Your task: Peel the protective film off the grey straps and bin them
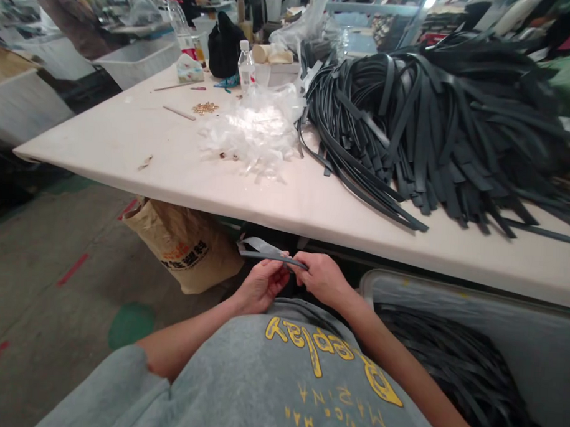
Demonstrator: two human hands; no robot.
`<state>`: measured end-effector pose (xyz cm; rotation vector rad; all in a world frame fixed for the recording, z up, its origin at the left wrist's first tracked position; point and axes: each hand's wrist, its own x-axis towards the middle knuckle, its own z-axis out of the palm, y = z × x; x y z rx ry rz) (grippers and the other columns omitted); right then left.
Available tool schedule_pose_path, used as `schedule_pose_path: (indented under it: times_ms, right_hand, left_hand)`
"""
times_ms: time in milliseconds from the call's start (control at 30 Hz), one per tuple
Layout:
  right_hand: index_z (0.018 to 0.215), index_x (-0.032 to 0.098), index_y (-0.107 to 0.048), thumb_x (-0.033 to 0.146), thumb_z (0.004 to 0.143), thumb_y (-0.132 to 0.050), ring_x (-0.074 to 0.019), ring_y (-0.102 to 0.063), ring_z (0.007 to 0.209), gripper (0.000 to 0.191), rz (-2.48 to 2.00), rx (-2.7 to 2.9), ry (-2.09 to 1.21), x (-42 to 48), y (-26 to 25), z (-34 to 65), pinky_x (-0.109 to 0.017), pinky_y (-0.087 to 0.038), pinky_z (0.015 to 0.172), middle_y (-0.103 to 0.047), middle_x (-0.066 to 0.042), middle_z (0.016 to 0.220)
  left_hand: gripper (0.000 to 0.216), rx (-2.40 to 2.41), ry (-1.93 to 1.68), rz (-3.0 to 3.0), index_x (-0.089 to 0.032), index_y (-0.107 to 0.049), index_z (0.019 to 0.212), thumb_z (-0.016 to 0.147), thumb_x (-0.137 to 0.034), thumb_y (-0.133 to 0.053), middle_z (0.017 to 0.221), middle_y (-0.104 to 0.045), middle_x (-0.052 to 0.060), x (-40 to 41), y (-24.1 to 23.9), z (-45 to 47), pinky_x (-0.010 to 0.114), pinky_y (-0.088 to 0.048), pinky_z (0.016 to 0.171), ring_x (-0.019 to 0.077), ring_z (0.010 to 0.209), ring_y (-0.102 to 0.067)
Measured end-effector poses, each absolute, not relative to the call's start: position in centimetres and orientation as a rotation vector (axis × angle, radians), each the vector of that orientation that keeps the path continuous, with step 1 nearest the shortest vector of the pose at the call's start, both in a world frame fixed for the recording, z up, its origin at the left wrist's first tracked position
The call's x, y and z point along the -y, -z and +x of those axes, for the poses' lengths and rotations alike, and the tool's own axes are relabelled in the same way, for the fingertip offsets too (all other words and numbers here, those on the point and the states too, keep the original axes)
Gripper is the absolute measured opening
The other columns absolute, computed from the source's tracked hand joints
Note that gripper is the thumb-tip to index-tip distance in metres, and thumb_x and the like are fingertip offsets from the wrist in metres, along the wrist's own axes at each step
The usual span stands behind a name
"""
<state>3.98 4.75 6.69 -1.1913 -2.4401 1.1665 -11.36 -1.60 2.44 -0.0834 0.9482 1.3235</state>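
Below the table's front edge, my left hand [262, 284] and my right hand [321, 278] are closed together on one dark strap [270, 256]. A clear plastic sleeve [260, 244] sits on the strap's left end, which sticks out past my left fingers. A big heap of the same black straps [437, 125] lies on the right half of the white table [142, 152]. A pile of clear plastic sleeves [255, 134] lies in the table's middle.
A grey bin [519, 334] at my right holds more black straps. A tan paper sack [181, 241] stands under the table. Further back are water bottles [246, 66], a black bag [224, 46], small gold fittings [205, 108] and thin sticks.
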Motion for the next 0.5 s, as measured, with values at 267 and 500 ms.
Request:
schedule_pose_path:
  times_ms: [267, 500]
  right_hand:
    - [0.118, 0.021, -0.066, 0.041, 0.094, -0.052, -0.0039, -0.039, 0.038, 0.034, -1.019, 1.685, -1.461, -6.1, -4.0, 8.8, -0.021, -0.033, 0.035, -0.072, -0.006, 0.102]
    - [0.114, 0.027, -0.072, 0.022, 0.087, -0.067, -0.0222, -0.068, 0.105, 0.028, -0.510, 2.080, -0.993, -3.4, -6.7, 8.4, -0.033, -0.056, 0.088, -0.068, -0.009, 0.126]
  left_hand:
    - [0.011, -0.980, -1.377, -0.223, -0.011, -0.068, 0.092, 0.091, -0.013, -0.058, 0.063, -0.067, 0.000, -0.1, -4.0, -15.0, 0.016, -0.052, 0.047, 0.0060, 0.048, -0.059]
    - [0.013, -0.945, -1.353, -0.252, -0.011, -0.068, 0.090, 0.092, -0.012, -0.056, 0.059, -0.065, -0.001, 0.1, -4.0, -15.0, 0.015, -0.052, 0.046, 0.0058, 0.046, -0.058]
